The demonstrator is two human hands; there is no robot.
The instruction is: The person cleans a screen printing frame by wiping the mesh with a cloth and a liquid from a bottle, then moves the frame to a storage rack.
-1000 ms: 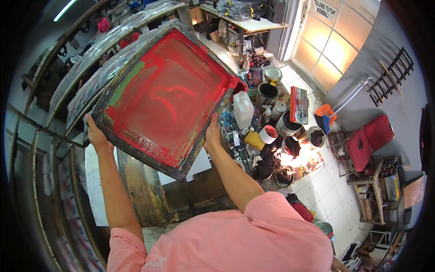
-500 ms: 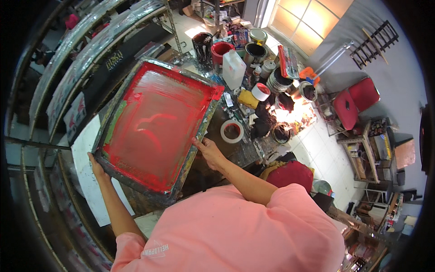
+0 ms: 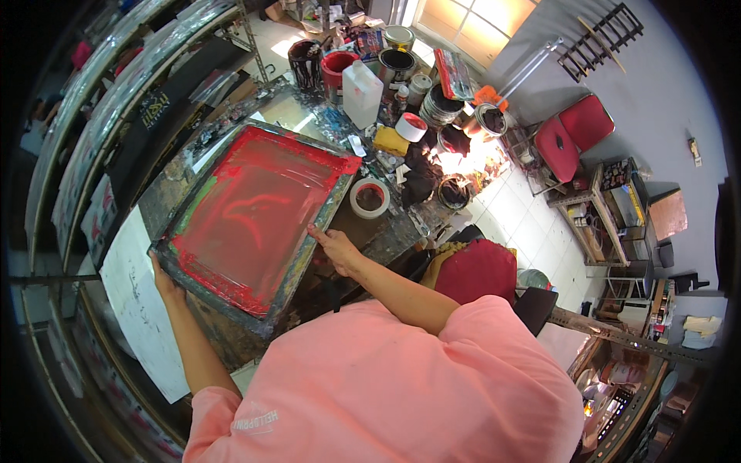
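A screen printing frame (image 3: 258, 224) with red ink smeared on its mesh and dark, ink-stained edges is held tilted over the worktable. My left hand (image 3: 167, 282) grips its near left corner, the fingers hidden under the frame. On the right edge, my right hand (image 3: 335, 248) is closed with the thumb on top and the fingers below. Pale curved lines show in the middle of the mesh. A roll of tape (image 3: 370, 198) lies on the table just beyond my right hand.
A white sheet (image 3: 131, 285) lies at the left by the drying rack (image 3: 85, 154). Across the table stand a white jug (image 3: 361, 94), a red ink can (image 3: 337, 73) and several other cans. A yellow sponge (image 3: 391, 141) sits near dark rags (image 3: 421, 176). A red chair (image 3: 557, 147) stands right.
The frame has come down closer to the table, with both hands still holding it. The whole view has shifted, so the cans and chair appear farther left and higher.
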